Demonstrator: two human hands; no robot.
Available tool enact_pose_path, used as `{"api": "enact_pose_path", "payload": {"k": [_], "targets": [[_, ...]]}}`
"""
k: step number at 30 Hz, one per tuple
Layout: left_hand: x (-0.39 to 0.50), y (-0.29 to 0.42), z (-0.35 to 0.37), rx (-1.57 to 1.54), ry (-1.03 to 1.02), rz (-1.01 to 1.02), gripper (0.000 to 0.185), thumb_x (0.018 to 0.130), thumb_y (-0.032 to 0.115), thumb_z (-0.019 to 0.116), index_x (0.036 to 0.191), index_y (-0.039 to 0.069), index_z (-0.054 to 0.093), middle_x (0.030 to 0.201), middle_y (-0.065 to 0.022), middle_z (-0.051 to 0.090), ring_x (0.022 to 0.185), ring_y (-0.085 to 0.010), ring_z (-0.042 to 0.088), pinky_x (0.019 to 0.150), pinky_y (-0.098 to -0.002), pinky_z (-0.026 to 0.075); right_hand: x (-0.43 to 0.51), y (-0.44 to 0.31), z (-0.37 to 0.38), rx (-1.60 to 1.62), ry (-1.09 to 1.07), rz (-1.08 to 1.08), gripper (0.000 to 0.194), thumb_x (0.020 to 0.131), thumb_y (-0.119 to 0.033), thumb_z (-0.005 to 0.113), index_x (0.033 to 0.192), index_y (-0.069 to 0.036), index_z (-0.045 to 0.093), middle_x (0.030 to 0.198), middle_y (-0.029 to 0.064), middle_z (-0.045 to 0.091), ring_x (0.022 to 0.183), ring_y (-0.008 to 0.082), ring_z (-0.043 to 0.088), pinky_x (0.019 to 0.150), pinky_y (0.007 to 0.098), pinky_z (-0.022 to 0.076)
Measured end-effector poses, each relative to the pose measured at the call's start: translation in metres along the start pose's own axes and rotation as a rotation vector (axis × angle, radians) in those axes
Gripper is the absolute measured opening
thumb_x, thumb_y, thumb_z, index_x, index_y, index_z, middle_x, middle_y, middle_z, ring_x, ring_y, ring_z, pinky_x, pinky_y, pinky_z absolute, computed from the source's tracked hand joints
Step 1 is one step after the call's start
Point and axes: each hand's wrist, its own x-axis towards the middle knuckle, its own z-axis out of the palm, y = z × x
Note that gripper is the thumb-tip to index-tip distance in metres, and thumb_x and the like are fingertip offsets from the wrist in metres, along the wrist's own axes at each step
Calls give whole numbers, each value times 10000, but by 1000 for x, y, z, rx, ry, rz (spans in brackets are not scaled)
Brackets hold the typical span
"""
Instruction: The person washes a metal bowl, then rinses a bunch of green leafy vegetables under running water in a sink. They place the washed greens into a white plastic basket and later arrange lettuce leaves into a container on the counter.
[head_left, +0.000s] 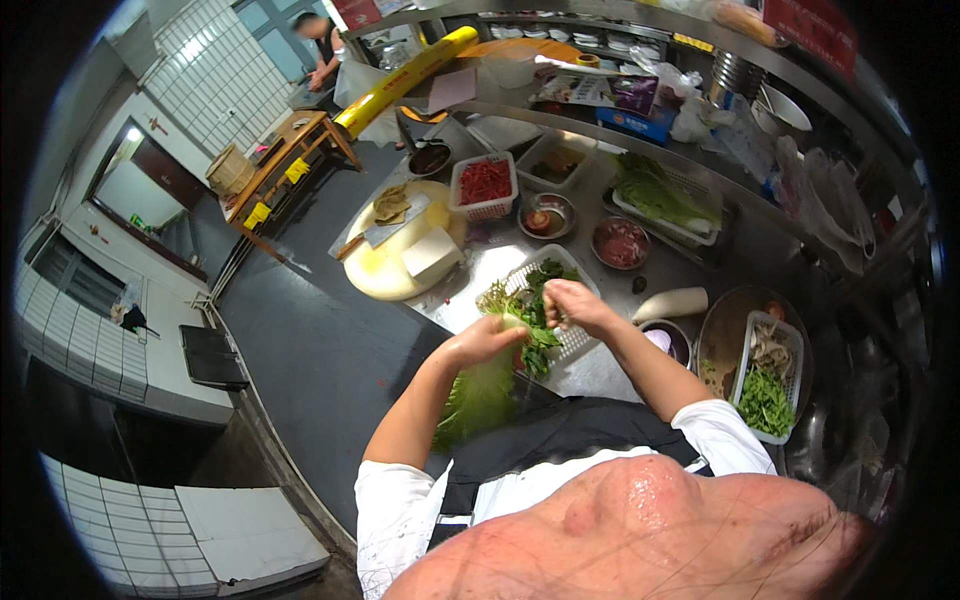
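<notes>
My left hand (484, 341) is closed around the pale stalk of a long leafy green vegetable (478, 401). Its broad leaves hang below the wrist, past the table's front edge. Close by on the right, my right hand (576, 306) is curled beside dark green leaves (537, 352); whether its fingers pinch any of them is hidden. Both hands are over a white perforated plastic basket (581, 341), which also holds frizzy light green leaves (499, 300).
A round cutting board (364, 281) at left bears a cleaver (397, 229) and a white block (433, 253). Behind the basket stand a red-filled basket (484, 208), a meat bowl (620, 243) and a lettuce tray (664, 195). A peeled white root (671, 304) lies right. Another person (322, 52) stands far back.
</notes>
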Motion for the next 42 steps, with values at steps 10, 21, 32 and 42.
{"api": "enact_pose_path", "payload": {"k": [10,21,32,42], "targets": [[32,-16,-4,-64,-123,-7,244,799,169,588,980,5,595,876,-31,621,784,-96,554,688,-248,446,-2,23,43,-1021,342,-540,356,842,-366,556,777,-17,558,755,175,534,720,360,549,632,417,439],[23,-19,4,-33,-187,-82,372,907,348,523,920,-12,614,803,-74,655,705,-121,606,625,-255,479,-5,11,43,-1006,324,-469,292,871,-278,514,735,-21,537,630,173,536,590,338,535,547,396,411],[14,-15,17,129,-12,20,322,919,290,508,830,-12,576,631,-73,595,547,-140,571,501,-283,455,0,4,40,-783,128,-199,367,861,-323,491,733,-1,611,643,206,547,590,361,535,569,412,418],[15,-12,17,300,-33,241,288,909,277,531,828,12,607,632,-45,582,588,-116,531,561,-296,447,0,18,32,-190,-25,53,355,895,-347,565,741,-35,636,589,-28,547,534,71,481,491,232,409]]}}
